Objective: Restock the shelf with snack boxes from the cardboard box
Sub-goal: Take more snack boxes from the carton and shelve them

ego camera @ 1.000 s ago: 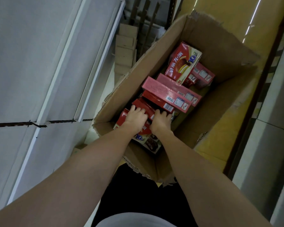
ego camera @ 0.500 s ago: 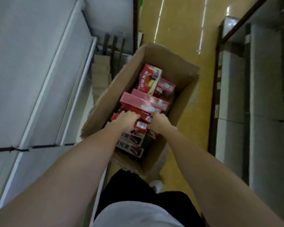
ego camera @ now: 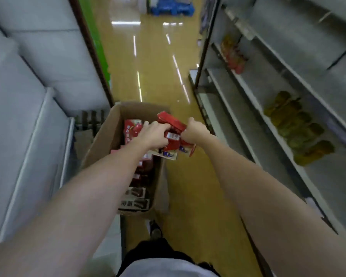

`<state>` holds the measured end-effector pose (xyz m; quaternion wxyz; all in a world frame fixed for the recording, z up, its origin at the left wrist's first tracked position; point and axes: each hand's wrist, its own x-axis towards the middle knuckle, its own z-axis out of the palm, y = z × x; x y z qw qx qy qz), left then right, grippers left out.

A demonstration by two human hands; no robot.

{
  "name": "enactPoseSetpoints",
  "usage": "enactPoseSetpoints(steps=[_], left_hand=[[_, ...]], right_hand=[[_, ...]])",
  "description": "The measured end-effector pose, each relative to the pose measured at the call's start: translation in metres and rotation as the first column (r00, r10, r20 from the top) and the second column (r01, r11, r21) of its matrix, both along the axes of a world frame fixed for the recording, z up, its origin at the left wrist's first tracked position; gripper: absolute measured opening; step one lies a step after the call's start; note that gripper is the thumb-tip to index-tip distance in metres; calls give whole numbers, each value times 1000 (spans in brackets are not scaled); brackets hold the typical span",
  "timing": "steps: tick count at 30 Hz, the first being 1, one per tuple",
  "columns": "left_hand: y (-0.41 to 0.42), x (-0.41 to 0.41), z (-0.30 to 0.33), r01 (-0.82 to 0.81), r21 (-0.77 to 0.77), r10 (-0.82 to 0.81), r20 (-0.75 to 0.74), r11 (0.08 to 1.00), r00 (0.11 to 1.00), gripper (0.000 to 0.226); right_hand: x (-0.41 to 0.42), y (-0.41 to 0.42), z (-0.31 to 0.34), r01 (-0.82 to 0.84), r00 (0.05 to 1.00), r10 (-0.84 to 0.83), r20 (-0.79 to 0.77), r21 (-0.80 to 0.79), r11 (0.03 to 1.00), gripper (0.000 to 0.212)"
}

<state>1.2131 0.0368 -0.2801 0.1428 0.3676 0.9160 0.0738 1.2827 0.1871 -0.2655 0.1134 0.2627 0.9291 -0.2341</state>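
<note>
**Fingers clamp a stack of red boxes above the carton, shelf to the right**

Fingers (ego camera: 148,124) of the left hand (ego camera: 155,134) curl over the top of a bundle of red snack boxes (ego camera: 171,134), while the right hand (ego camera: 194,131) closes on the bundle's far right end; both hands are grasping, neither released. The bundle sits pinched between them, lifted clear of the cardboard box (ego camera: 106,136) and hanging over its right rim, its long axis running roughly left to right across the aisle, tilted so the right end rides higher.

The shelf (ego camera: 288,124) rises along the person's right side, its grey tiers mostly bare. Rows of yellow-green packets (ego camera: 296,126) fill one tier and a few red-orange packets (ego camera: 234,56) sit farther down the aisle. From the fingers, the shelf lies to the right and a little ahead, so the right hand is the nearer one and would likely lead any swing toward it, the left hand following behind the bundle.

The cardboard box stands on the yellow floor (ego camera: 154,66) at the person's left front, just beside the white fixture (ego camera: 28,126) on the left. More red boxes (ego camera: 132,130) remain inside it, some upright at the far end, others lying lower and partly hidden by the left forearm. Motion blur hides how many boxes make up the bundle.
</note>
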Motion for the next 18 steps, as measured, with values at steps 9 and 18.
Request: enactPoseSetpoints(steps=[9, 18], left_hand=[[167, 143, 84, 373, 43, -361, -173, 927, 917, 70], [316, 287, 152, 767, 23, -710, -363, 641, 604, 55]], right_hand=[[198, 130, 71, 458, 856, -454, -248, -46, 888, 56], [384, 211, 141, 691, 681, -589, -435, 114, 714, 54]])
